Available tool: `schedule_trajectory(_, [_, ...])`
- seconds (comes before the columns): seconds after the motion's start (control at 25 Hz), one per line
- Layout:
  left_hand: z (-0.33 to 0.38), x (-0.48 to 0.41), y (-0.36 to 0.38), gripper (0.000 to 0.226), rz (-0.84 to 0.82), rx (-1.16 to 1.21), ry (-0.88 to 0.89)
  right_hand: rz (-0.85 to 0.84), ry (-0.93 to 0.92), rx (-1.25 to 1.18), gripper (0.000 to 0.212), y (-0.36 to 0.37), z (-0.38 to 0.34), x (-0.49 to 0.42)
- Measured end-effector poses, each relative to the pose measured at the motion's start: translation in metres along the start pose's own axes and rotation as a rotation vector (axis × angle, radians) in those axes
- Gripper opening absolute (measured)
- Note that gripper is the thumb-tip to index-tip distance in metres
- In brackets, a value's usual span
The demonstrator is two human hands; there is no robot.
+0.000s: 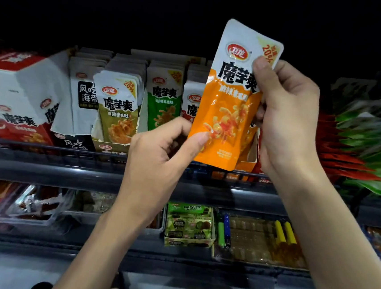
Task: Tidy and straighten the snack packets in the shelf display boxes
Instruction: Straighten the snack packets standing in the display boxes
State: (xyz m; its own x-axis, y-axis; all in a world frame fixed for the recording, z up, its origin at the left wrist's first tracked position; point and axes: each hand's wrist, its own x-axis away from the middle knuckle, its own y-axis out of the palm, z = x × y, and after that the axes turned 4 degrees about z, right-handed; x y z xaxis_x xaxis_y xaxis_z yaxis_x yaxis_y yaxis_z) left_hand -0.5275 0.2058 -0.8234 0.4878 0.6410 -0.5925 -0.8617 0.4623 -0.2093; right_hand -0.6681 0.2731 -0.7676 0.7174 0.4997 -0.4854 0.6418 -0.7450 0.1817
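Up in front of the shelf, the glossy orange-and-white snack packet (231, 97) is held clear of the display boxes, tilted slightly with its top leaning right. The right hand (287, 116) is closed on its upper right edge, thumb pressed over the printed corner, fingers wrapped behind. The left hand (161, 150) pinches the lower left edge between thumb and forefinger. Two grips at opposite corners, most likely to pull the soft pouch flat and square before it goes back.

Behind and below the packet sits the open orange cardboard display box (250, 154), partly hidden by the right hand; that looks like its home, since the colours match. To the left stand the neighbours in their own boxes: the olive-green packets (118, 111), leaning forward and a bit fanned out, then the green packets (163, 102) standing straighter, and the black-and-white packets (85, 92) beyond. Those upright rows face label-out so shoppers can read them, which is why the orange one is being held face-forward too. The dark metal shelf rail (44, 151) keeps the boxes from sliding off.
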Motion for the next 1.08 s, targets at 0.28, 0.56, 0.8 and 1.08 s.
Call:
schedule_trajectory(0.28, [0.000, 0.001, 0.003, 0.020, -0.030, 0.082, 0.008, -0.009, 0.048, -0.032, 0.019, -0.005, -0.009, 0.003])
schedule_trajectory(0.56, [-0.004, 0.002, 0.004, 0.022, -0.052, 0.080, 0.012, -0.060, 0.075, 0.104, 0.018, -0.015, -0.013, 0.000])
schedule_trajectory(0.8, [-0.004, 0.002, 0.010, 0.023, -0.038, -0.065, 0.006, -0.108, 0.123, 0.201, 0.021, -0.024, -0.020, 0.000])
schedule_trajectory(1.08, [-0.019, -0.001, 0.026, 0.011, -0.036, -0.477, 0.133, 0.115, -0.190, 0.228, 0.015, -0.050, -0.003, -0.016])
